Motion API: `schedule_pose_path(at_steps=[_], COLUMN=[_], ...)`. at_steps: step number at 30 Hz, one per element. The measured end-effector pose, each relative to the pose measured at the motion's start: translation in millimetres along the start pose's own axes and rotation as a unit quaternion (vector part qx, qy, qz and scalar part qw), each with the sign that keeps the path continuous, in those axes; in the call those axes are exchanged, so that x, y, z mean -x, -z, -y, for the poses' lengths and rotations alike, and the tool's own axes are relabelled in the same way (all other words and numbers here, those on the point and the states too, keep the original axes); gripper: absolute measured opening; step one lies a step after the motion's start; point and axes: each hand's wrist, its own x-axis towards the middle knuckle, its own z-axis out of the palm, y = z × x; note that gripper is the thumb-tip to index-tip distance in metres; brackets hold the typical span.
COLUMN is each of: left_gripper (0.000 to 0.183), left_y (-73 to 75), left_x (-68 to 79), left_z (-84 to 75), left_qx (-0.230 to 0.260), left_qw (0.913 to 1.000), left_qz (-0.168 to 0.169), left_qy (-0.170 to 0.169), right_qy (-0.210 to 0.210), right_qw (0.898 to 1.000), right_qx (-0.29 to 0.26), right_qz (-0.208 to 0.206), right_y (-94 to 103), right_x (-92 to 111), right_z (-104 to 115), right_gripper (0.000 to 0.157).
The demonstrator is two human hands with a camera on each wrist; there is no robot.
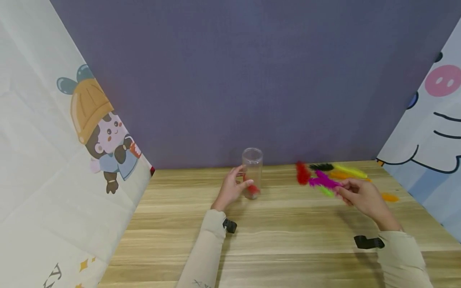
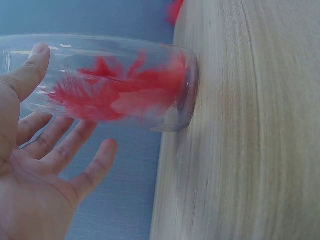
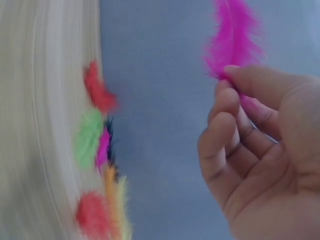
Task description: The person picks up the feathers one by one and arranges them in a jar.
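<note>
A tall clear glass (image 1: 253,170) stands upright on the wooden table, near its back edge. Red feathers (image 2: 130,87) lie inside, toward the bottom. My left hand (image 1: 232,188) holds the glass loosely from the left, its thumb (image 2: 34,70) across the near side and the fingertips at the opposite side; the little finger sticks out away from the glass. Over on the right, my right hand (image 1: 363,198) pinches a magenta feather (image 3: 232,35) by its lower end between thumb and forefinger. The feather's tip points up and away from the palm in the right wrist view.
Loose feathers lie at the table's back right: red (image 1: 303,174), black (image 1: 321,167), yellow (image 1: 350,171), green (image 1: 327,192), orange (image 1: 390,197) and another magenta feather (image 3: 102,146). A grey-blue panel (image 1: 230,80) rises behind the table, with printed cloths on both sides.
</note>
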Motion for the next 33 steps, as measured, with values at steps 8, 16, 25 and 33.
schedule_pose_path(at_steps=[8,16,25,33], left_gripper=[0.064,0.065,0.065,0.065], left_y=[-0.2,-0.1,-1.3,-1.4], left_x=[0.3,0.6,0.6,1.0], left_z=[1.1,0.3,0.2,-0.7], left_qx=[-0.004,0.005,0.011,0.005], left_qw=[1.0,1.0,0.9999,1.0], left_qz=[-0.001,0.005,0.001,0.001], left_qy=[0.001,0.003,0.003,0.001], right_qy=[-0.002,0.009,0.017,0.015], right_qw=[1.0,1.0,0.998,0.998], right_qx=[-0.001,-0.004,0.004,0.021], right_qz=[-0.006,-0.022,-0.055,-0.055], right_y=[-7.4,-14.4,-22.3,-25.1], right_x=[-2.5,-4.4,-6.2,-14.8], right_z=[7.6,18.1,32.5,48.4], right_gripper=[0.025,0.025,0.024,0.023])
